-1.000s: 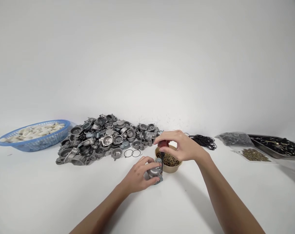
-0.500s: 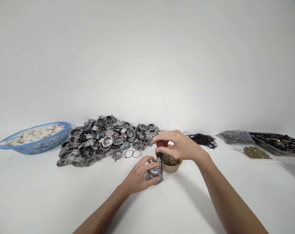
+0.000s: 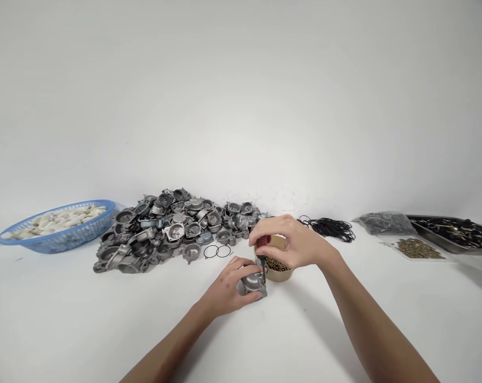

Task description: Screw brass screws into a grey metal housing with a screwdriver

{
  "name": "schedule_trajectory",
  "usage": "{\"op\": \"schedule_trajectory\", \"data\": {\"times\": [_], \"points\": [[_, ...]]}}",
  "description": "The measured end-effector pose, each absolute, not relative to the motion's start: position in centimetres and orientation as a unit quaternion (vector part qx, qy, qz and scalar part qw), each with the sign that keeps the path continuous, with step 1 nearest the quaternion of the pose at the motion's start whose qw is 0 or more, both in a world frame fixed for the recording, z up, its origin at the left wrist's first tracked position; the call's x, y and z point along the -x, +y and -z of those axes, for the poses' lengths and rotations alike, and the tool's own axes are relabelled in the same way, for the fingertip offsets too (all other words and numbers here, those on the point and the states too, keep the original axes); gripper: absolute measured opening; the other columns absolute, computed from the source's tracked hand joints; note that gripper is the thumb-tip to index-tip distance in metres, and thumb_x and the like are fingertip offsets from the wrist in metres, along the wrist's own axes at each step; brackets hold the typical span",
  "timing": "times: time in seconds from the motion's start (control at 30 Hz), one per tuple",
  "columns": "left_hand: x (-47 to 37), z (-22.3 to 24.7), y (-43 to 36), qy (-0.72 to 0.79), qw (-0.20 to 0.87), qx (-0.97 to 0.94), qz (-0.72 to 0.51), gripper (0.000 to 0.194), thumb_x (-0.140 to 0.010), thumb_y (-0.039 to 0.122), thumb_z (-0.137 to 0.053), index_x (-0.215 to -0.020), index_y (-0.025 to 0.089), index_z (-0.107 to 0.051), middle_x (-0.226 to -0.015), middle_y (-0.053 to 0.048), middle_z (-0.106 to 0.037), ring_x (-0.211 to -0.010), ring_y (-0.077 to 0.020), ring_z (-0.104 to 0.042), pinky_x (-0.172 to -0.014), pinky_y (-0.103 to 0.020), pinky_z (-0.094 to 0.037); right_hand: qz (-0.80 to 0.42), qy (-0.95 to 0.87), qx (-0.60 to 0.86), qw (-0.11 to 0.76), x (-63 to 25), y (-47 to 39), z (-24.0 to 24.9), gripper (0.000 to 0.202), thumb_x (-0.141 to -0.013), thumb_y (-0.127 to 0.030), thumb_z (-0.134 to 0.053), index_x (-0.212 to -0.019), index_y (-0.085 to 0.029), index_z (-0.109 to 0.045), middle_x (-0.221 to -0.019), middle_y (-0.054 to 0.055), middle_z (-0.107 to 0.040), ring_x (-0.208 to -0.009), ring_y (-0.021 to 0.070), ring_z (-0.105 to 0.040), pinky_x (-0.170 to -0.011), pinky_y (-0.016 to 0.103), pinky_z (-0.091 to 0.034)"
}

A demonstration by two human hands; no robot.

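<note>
My left hand [image 3: 233, 284] is wrapped round a grey metal part [image 3: 252, 283], steadying it on the white table. Fingers of my right hand [image 3: 290, 242] grip the red handle of a screwdriver [image 3: 263, 243] held upright. The screwdriver's dark shaft points down to the right edge of the metal part; its tip is too small to make out. Just behind the part stands a tan bowl [image 3: 279, 276] of small brass-coloured screws, partly hidden by my right hand.
A heap of grey metal parts [image 3: 161, 229] lies behind to the left, beside two black rings [image 3: 217, 251] and a blue basket [image 3: 61, 239]. Black cords [image 3: 330, 229], a plastic bag [image 3: 385, 223], small brass pieces [image 3: 418, 248] and a metal tray [image 3: 444, 242] are at right.
My right hand has dropped very slightly with the screwdriver, and its fingers have shifted round the handle. My left hand and the metal part have hardly moved.
</note>
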State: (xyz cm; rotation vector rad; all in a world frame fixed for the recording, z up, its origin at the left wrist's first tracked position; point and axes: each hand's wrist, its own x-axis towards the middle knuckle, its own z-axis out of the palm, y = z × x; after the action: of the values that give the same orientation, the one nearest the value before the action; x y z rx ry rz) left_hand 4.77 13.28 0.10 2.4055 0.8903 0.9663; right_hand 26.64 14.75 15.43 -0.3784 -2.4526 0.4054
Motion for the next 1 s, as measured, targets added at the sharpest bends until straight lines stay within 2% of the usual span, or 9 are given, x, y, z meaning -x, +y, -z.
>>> {"op": "schedule_trajectory", "data": {"times": [0.3, 0.53, 0.67, 0.83, 1.0], "points": [[-4.91, -0.18, 13.32, 0.326, 0.196, -0.860, -0.340, 0.044, -0.083, 0.028, -0.077, -0.124, 0.028, -0.062, -0.121, -0.004, -0.062, -0.113, -0.0248, -0.052, -0.100, -0.039, -0.046, -0.131, -0.924, 0.170, 0.316, -26.28, 14.65, -15.33, 0.015, -0.091, -0.014, -0.064, -0.103, -0.023, -0.069, -0.096, 0.000, -0.072, -0.079, 0.0130, -0.062, -0.074, 0.029, -0.051], [-4.83, -0.05, 13.36, 0.322, 0.194, -0.861, -0.343, 0.046, -0.083, 0.030, -0.077, -0.126, 0.029, -0.061, -0.122, -0.004, -0.062, -0.115, -0.0262, -0.052, -0.105, -0.043, -0.044, -0.105, -0.921, 0.196, 0.320, -26.16, 14.75, -15.07, 0.020, -0.092, -0.023, -0.068, -0.111, -0.025, -0.070, -0.094, 0.000, -0.074, -0.077, 0.0140, -0.064, -0.074, 0.031, -0.054], [-4.81, -0.06, 13.35, 0.320, 0.194, -0.861, -0.345, 0.045, -0.084, 0.031, -0.077, -0.126, 0.029, -0.060, -0.124, -0.005, -0.061, -0.117, -0.0268, -0.052, -0.105, -0.043, -0.043, -0.130, -0.921, 0.173, 0.324, -26.18, 14.74, -15.12, 0.019, -0.092, -0.017, -0.065, -0.108, -0.025, -0.070, -0.100, 0.001, -0.074, -0.083, 0.0145, -0.067, -0.077, 0.031, -0.056], [-4.79, -0.11, 13.37, 0.321, 0.200, -0.860, -0.342, 0.045, -0.084, 0.032, -0.078, -0.125, 0.029, -0.061, -0.122, -0.005, -0.061, -0.115, -0.0260, -0.052, -0.101, -0.041, -0.045, -0.186, -0.923, 0.128, 0.311, -26.50, 14.62, -15.42, 0.016, -0.090, -0.012, -0.061, -0.099, -0.021, -0.070, -0.094, 0.002, -0.072, -0.082, 0.0143, -0.066, -0.074, 0.030, -0.056], [-4.76, -0.14, 13.34, 0.321, 0.203, -0.861, -0.337, 0.045, -0.084, 0.033, -0.077, -0.125, 0.029, -0.061, -0.120, -0.006, -0.060, -0.113, -0.0257, -0.052, -0.098, -0.040, -0.045, -0.233, -0.917, 0.131, 0.296, -26.86, 14.44, -15.56, 0.031, -0.089, -0.007, -0.055, -0.113, -0.023, -0.068, -0.107, 0.004, -0.071, -0.092, 0.0154, -0.066, -0.076, 0.030, -0.058]]}}
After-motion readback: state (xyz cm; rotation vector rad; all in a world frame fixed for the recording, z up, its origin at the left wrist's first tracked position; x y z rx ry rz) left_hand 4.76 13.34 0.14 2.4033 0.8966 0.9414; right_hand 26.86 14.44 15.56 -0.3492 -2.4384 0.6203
